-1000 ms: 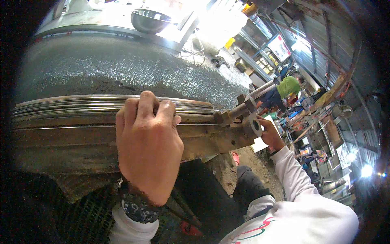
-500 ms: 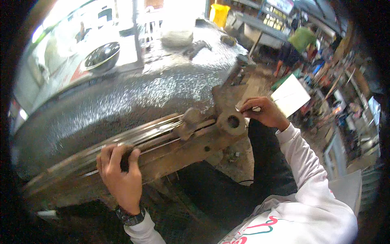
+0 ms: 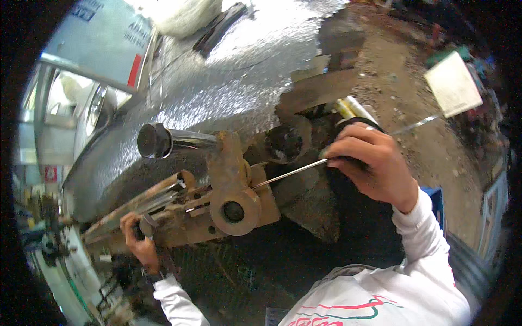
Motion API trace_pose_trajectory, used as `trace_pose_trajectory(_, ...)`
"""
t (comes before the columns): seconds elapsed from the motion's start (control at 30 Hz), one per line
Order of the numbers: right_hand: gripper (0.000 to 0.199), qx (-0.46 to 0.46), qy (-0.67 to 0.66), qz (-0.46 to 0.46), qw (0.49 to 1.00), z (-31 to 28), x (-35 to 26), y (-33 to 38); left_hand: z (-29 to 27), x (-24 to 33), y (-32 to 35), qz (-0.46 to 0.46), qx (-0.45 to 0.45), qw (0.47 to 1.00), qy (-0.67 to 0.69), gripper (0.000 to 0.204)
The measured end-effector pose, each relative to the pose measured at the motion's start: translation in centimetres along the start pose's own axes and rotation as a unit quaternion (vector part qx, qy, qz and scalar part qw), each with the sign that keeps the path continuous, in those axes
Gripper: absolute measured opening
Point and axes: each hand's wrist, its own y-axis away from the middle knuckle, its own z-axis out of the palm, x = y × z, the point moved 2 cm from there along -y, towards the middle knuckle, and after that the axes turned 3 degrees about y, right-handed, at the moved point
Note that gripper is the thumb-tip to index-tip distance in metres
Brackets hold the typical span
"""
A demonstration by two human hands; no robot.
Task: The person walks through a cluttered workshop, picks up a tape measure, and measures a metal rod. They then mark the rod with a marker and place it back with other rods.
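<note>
My right hand (image 3: 370,160) is closed around the end of a thin metal rod (image 3: 291,174). Its other end runs left to a rusty metal machine head (image 3: 234,179), behind a round boss with a dark hole. A bright bar with a thick black knob (image 3: 155,140) sticks out leftward from the top of the head. Farther left, my left hand (image 3: 138,242) has its fingers curled around a dark rounded part (image 3: 147,226) on the machine's long rail (image 3: 136,212). The fingers partly hide that part, and its kind is unclear.
A shiny, dark grey sheet-like surface (image 3: 217,92) slopes behind the machine. A pale bundle (image 3: 185,16) lies at the far end. Dirt ground (image 3: 391,70) spreads at right, with a white board (image 3: 453,84) and a blue crate (image 3: 435,204). Pale panels stand at left.
The view has shifted, bringing the machine head nearer the middle. My right hand has moved away from the head, and the rod now shows between them. The bar with the black knob now stands out leftward.
</note>
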Motion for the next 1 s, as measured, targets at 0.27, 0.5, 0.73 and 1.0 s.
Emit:
trace_pose_trajectory(0.27,0.023,0.047,0.021,0.039,0.998,-3.3,3.3,1.5,0.5,-0.4,-0.3,-0.020,0.005,1.000,0.009,0.020)
trace_pose_trajectory(0.5,0.023,0.009,-0.032,0.059,0.998,-5.0,5.7,2.1,0.2,-0.7,-0.2,0.012,0.000,1.000,-0.025,0.025)
trace_pose_trajectory(0.73,0.016,-0.030,0.012,0.037,0.999,-6.2,6.8,2.4,1.3,0.4,-0.1,-0.020,0.004,1.000,0.004,0.022)
trace_pose_trajectory(1.0,0.023,-0.046,0.036,0.054,0.997,-9.6,7.7,3.9,-1.6,-14.0,4.3,0.028,-0.005,0.994,-0.108,0.029)
